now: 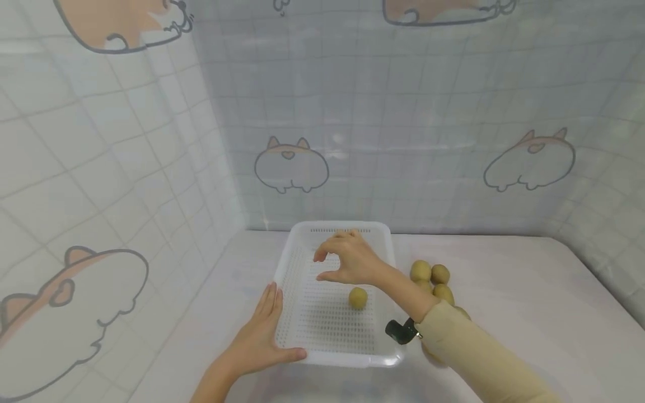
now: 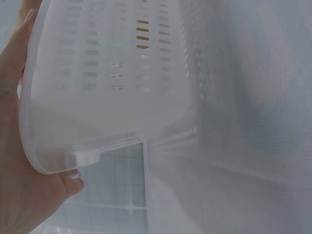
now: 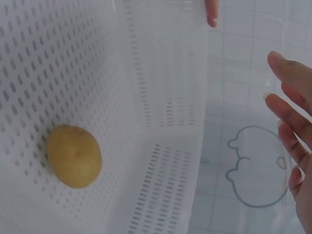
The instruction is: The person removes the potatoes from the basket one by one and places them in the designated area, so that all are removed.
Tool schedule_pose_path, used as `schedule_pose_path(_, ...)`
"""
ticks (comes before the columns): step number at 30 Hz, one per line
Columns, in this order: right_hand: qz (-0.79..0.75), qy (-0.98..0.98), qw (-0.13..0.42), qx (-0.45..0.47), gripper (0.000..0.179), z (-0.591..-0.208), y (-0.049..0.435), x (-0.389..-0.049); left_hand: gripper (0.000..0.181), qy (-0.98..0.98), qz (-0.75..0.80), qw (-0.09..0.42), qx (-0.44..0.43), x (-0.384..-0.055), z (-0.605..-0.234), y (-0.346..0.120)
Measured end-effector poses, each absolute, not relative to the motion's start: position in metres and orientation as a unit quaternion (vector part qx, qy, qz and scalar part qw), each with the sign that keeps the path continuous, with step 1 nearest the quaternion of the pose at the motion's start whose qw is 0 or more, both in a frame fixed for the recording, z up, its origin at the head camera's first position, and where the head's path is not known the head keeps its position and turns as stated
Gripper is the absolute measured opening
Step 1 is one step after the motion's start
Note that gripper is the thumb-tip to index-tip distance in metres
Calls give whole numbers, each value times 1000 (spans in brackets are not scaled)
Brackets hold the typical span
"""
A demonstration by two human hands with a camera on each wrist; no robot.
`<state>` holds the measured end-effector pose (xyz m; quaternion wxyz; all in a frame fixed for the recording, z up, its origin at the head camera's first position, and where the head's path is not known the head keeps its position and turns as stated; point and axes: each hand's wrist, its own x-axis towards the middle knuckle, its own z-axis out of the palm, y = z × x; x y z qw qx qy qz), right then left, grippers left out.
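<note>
A white perforated plastic basket (image 1: 332,330) stands on the table with one round yellow potato (image 1: 358,298) on its floor. My left hand (image 1: 259,333) rests against the near left corner, its fingers straight along the left side and its thumb on the front rim. In the left wrist view the basket wall (image 2: 112,107) fills much of the picture beside that hand. Over the basket's far half is my right hand (image 1: 350,260), thumb and fingers spread apart with nothing between them. The right wrist view shows the potato (image 3: 74,156) apart from these fingers (image 3: 290,114).
Several more potatoes (image 1: 420,271) lie on the table right of the basket, partly hidden by my right forearm. A dark green device (image 1: 400,331) sits near the right wrist. Cloth walls (image 1: 403,112) with cartoon drawings stand behind and at the sides.
</note>
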<state>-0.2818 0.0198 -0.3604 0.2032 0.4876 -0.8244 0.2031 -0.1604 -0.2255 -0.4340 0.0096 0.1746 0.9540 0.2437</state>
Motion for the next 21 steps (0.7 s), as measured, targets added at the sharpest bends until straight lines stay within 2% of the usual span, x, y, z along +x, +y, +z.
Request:
schedule_pose_path(16,181,-884,135,409,27,-376,10,-299,131,956,239,7,171,-163,-430,-222)
schedule_pose_path(21,116,-924,59,359,32,-383,9,-298,131,956,240,9,169,-163,-430,-221)
